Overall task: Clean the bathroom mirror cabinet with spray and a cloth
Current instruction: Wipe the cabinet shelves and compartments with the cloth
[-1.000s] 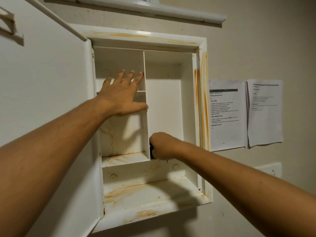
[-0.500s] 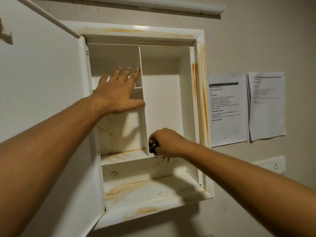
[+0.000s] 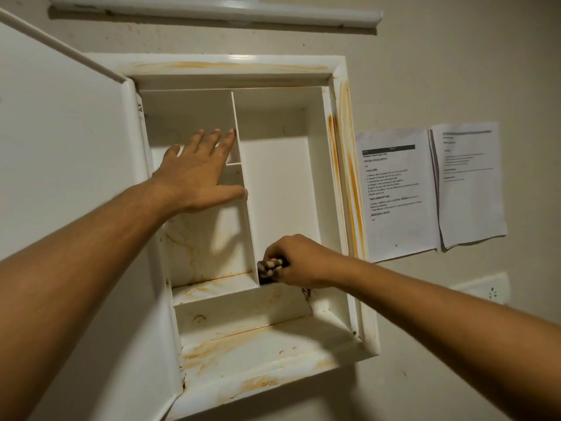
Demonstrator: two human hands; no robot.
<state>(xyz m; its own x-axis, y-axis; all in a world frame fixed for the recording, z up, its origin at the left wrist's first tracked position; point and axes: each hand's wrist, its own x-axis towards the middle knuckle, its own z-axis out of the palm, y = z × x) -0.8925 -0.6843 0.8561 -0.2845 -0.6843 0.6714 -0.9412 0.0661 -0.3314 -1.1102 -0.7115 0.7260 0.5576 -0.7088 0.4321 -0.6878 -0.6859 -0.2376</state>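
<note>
r hand point(image 3: 299, 261) fisted on a checked cloth point(image 3: 271, 268) at the cabinet point(image 3: 340, 165) mid shelf's left end, wad poking left at the divider point(image 3: 243, 189). l hand point(image 3: 197, 174) flat, fingers spread, holds nothing, thumb on divider. papers point(image 3: 400, 192) on wall to the right.

One cabinet point(image 3: 340, 177) hangs on the wall, with one open door point(image 3: 60, 177). Inside it are four compartments. Two hands show: the left hand point(image 3: 194, 177) and the right hand point(image 3: 299, 262). One cloth point(image 3: 271, 267). Two sheets of paper point(image 3: 397, 192) are on the wall, and one wall socket point(image 3: 482, 288).
</note>
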